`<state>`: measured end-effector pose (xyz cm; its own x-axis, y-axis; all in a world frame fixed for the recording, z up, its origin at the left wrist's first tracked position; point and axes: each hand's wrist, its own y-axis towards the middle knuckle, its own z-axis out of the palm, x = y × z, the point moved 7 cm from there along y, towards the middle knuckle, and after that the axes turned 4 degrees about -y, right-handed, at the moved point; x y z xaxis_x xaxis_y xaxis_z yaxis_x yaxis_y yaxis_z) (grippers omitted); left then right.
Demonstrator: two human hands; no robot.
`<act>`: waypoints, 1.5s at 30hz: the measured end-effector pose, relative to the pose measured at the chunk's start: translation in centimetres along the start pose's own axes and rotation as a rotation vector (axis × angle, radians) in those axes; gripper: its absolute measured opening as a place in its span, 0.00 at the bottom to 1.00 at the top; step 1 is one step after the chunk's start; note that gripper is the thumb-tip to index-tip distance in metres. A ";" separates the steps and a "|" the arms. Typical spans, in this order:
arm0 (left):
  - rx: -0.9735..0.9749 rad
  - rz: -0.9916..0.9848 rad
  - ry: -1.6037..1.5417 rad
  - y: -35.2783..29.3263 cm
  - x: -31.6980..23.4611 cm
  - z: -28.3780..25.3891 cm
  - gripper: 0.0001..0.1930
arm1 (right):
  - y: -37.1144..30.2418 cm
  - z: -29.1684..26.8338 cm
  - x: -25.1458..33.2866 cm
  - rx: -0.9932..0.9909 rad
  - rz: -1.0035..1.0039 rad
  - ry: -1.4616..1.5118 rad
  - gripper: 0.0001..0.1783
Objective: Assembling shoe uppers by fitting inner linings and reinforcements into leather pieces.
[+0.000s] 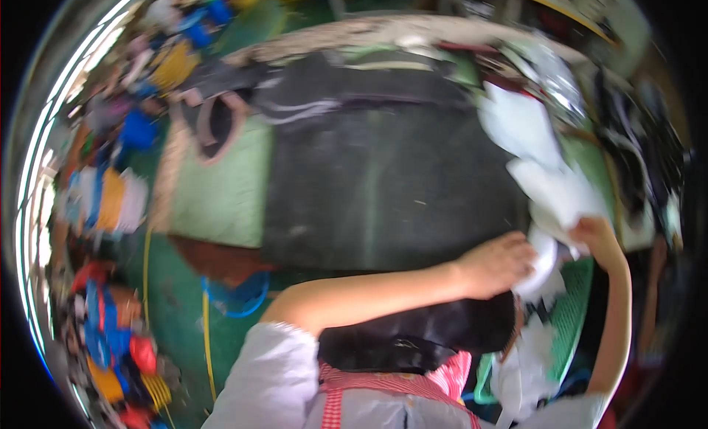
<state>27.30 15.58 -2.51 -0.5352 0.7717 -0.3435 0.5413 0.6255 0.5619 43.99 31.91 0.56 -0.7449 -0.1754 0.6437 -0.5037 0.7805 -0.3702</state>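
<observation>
My left hand [500, 265] reaches across to the right with its fingers curled on a limp white piece [544, 258] by the table's near right corner. Just beyond it, my right hand [594, 239] pinches the edge of the white pieces. More thin white sheets [520, 123] lie along the table's right side, running up from my hands. Below them, a green plastic basket [574, 322] holds further white pieces [525, 362]. The picture is smeared by motion, so the material of the white pieces is unclear.
A dark mat [391, 185] covers most of the pale green table [217, 185]. Black material [428, 326] lies over my lap. Dark cut pieces [354, 82] line the far edge. A blue basin [237, 295] stands below the table. Colourful piles [110, 200] fill the left side.
</observation>
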 end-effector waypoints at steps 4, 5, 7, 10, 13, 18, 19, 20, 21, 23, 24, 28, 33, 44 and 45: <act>-0.002 -0.064 -0.108 0.4 0.4 -1.2 0.26 | -0.1 1.2 2.8 0.166 -0.136 -0.021 0.14; 0.004 -0.057 -0.084 1.3 0.2 -1.0 0.29 | -0.2 1.5 2.9 0.147 -0.269 -0.220 0.12; 0.070 -0.120 -0.056 2.8 -0.6 -1.3 0.34 | -0.3 1.8 3.5 0.133 -0.189 -0.360 0.10; 0.107 -0.120 0.176 4.4 -1.4 0.7 0.37 | -0.2 1.6 2.8 0.267 -0.001 -0.342 0.10; 0.122 -0.108 0.303 4.6 -1.7 1.6 0.34 | 0.3 1.9 2.9 0.360 0.161 -0.271 0.11; 0.068 -0.102 0.270 4.4 -1.9 2.3 0.24 | 0.3 1.6 3.0 0.332 0.076 -0.238 0.13; 0.073 -0.103 0.271 4.5 -2.0 2.5 0.24 | 0.0 1.1 3.6 0.324 0.063 -0.237 0.12; 0.071 -0.116 0.241 4.8 -2.0 2.7 0.23 | 0.6 0.3 1.9 0.281 -0.055 -0.100 0.12; 0.068 -0.129 0.213 5.2 -1.9 2.9 0.22 | 1.0 -0.8 0.2 0.238 -0.174 0.035 0.12; 0.065 -0.134 0.215 5.0 -1.4 2.7 0.23 | 1.1 -4.3 0.9 -0.093 -0.255 0.529 0.12; 0.063 -0.139 0.186 5.3 -1.4 2.6 0.24 | 0.8 -7.0 0.9 -0.325 -0.337 0.625 0.12; 0.009 -0.168 -0.041 4.7 0.3 0.3 0.31 | 2.3 -10.3 1.8 -0.677 -0.392 1.002 0.17; -0.010 -0.218 -0.371 -0.1 6.1 -10.4 0.31 | 4.3 -3.2 1.5 -0.576 -0.206 1.036 0.19; -0.275 -1.142 1.352 -31.7 20.5 -44.9 0.51 | 3.0 5.3 8.6 -0.332 -0.013 0.918 0.10; -0.187 -1.214 1.337 -33.7 21.9 -45.8 0.48 | 3.7 6.1 9.7 -0.250 -0.060 0.880 0.10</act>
<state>-32.41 6.14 5.50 -0.6869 -0.7142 0.1344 -0.5251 0.6156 0.5876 32.23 29.46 1.28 -0.0663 0.2204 0.9732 -0.3449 0.9101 -0.2296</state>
